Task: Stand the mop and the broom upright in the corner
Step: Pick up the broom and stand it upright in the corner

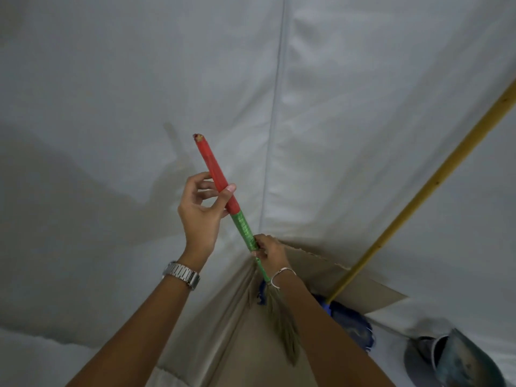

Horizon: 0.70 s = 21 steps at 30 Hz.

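A broom (216, 174) with a red and green wrapped handle stands nearly upright in the corner, its straw bristles (282, 325) pointing down at the floor. My left hand (202, 210) pinches the red part between thumb and fingers. My right hand (269, 251) grips the lower green part just above the bristles. The mop (424, 191) has a long yellow stick that leans against the right wall, and its blue head (353, 322) rests on the floor to the right of the broom.
Both walls are covered in white sheeting that meets at the corner seam (275, 107). Brown cardboard (321, 266) lines the floor and the wall base. A dark bucket (458, 358) stands at the lower right.
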Each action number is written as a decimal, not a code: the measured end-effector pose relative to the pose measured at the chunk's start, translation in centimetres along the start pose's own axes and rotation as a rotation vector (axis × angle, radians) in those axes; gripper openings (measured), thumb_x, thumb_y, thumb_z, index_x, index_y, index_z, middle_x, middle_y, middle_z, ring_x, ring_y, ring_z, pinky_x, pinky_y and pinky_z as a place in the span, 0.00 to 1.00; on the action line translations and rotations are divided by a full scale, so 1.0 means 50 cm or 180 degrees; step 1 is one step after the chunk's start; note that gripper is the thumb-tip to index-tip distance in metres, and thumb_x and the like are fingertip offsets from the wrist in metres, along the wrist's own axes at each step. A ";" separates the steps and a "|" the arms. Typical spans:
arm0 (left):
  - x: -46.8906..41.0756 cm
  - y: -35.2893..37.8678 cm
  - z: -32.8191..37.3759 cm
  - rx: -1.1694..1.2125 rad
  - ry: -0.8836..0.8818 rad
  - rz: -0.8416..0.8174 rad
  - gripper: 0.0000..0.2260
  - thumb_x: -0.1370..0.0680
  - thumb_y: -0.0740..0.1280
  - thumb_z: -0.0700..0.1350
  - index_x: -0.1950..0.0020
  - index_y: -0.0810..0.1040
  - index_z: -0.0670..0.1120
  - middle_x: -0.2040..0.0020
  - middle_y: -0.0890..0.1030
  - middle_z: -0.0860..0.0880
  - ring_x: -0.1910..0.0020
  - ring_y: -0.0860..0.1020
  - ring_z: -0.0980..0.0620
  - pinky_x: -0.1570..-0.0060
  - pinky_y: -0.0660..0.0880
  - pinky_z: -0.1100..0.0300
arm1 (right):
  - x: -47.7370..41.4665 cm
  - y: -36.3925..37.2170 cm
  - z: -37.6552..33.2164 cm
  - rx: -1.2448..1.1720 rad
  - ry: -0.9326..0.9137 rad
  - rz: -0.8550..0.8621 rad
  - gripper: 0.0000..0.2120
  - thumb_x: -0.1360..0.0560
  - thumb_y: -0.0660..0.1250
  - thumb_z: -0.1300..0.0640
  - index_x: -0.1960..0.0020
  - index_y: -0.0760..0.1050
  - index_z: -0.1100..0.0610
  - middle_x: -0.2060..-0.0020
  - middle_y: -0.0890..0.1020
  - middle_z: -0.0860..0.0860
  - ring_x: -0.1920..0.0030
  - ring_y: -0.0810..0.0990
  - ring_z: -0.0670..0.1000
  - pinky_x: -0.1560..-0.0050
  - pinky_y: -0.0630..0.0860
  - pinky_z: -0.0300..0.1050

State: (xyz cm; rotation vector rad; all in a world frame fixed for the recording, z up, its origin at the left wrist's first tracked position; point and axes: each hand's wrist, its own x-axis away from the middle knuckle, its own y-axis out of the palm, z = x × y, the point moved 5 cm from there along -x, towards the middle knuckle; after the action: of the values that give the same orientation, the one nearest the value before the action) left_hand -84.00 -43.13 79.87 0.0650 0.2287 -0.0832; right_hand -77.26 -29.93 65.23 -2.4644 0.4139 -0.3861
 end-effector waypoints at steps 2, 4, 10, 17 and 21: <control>-0.031 -0.027 -0.028 -0.0043 -0.0033 0.0074 0.14 0.32 0.75 0.43 0.55 0.73 0.55 0.59 0.76 0.54 0.54 0.79 0.49 0.67 0.82 0.45 | -0.034 0.045 -0.018 -0.0027 0.0016 -0.0062 0.13 0.31 0.64 0.71 0.48 0.75 0.64 0.53 0.79 0.65 0.52 0.79 0.61 0.50 0.74 0.48; -0.060 -0.052 -0.064 -0.0084 -0.0063 0.0177 0.14 0.36 0.77 0.48 0.58 0.74 0.57 0.60 0.77 0.54 0.57 0.78 0.54 0.61 0.80 0.38 | -0.065 0.087 -0.027 0.0008 0.0044 -0.0124 0.13 0.31 0.64 0.70 0.48 0.75 0.63 0.53 0.79 0.66 0.51 0.79 0.63 0.48 0.75 0.57; -0.086 -0.096 -0.128 -0.0232 0.0050 0.0526 0.13 0.34 0.76 0.51 0.56 0.74 0.59 0.58 0.79 0.54 0.56 0.78 0.54 0.57 0.78 0.35 | -0.095 0.144 -0.030 0.0214 0.0323 0.0039 0.13 0.27 0.61 0.65 0.44 0.74 0.55 0.48 0.79 0.59 0.47 0.78 0.60 0.49 0.77 0.55; -0.057 -0.111 -0.147 -0.0258 0.0136 0.0753 0.16 0.32 0.75 0.48 0.51 0.73 0.62 0.52 0.80 0.52 0.51 0.79 0.49 0.53 0.78 0.36 | -0.088 0.152 -0.019 -0.0081 0.0514 0.0125 0.12 0.28 0.62 0.66 0.46 0.75 0.59 0.49 0.80 0.63 0.49 0.78 0.63 0.48 0.77 0.57; -0.041 -0.102 -0.121 -0.0340 0.0335 0.0687 0.19 0.31 0.75 0.41 0.46 0.73 0.52 0.51 0.78 0.56 0.50 0.79 0.48 0.48 0.78 0.43 | -0.076 0.146 -0.008 -0.0098 0.0513 0.0092 0.13 0.27 0.61 0.66 0.43 0.73 0.58 0.46 0.79 0.62 0.47 0.78 0.62 0.47 0.76 0.58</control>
State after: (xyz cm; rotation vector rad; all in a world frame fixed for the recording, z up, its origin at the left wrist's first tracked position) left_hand -87.82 -47.58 74.20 -0.0127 0.3294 0.1477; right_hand -82.36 -34.33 60.44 -2.4630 0.5251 -0.5724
